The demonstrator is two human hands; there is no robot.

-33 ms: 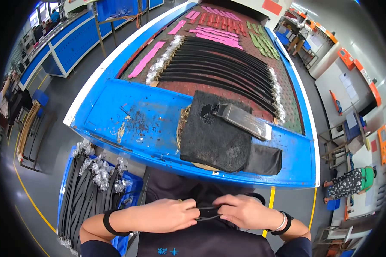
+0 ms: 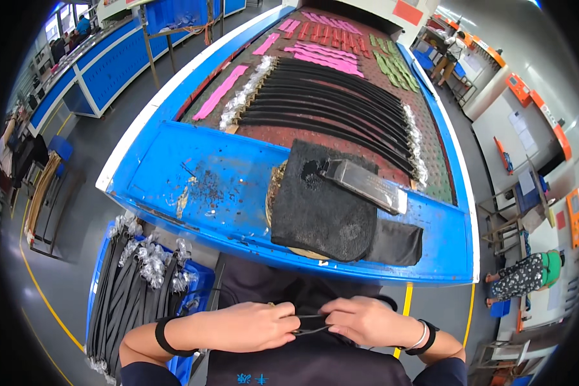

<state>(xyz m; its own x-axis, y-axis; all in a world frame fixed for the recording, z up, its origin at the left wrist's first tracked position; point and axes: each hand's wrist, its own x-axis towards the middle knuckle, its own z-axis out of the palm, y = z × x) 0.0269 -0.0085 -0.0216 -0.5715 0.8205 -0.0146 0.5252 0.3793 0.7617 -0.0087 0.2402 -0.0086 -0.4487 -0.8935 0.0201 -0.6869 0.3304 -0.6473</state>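
Nothing really changed from the earlier frame. The blue worktop (image 2: pixel 193 186) carried rows of black hoses (image 2: pixel 341 103), with a black mat (image 2: pixel 321 206) and metal bar (image 2: pixel 367 185) at its near edge. Below its left corner, a blue bin (image 2: pixel 196 280) held more hoses. Left hand (image 2: pixel 254 327) and right hand (image 2: pixel 365 320) stayed together, pinching a thin black cord (image 2: pixel 310 323) against the dark apron.
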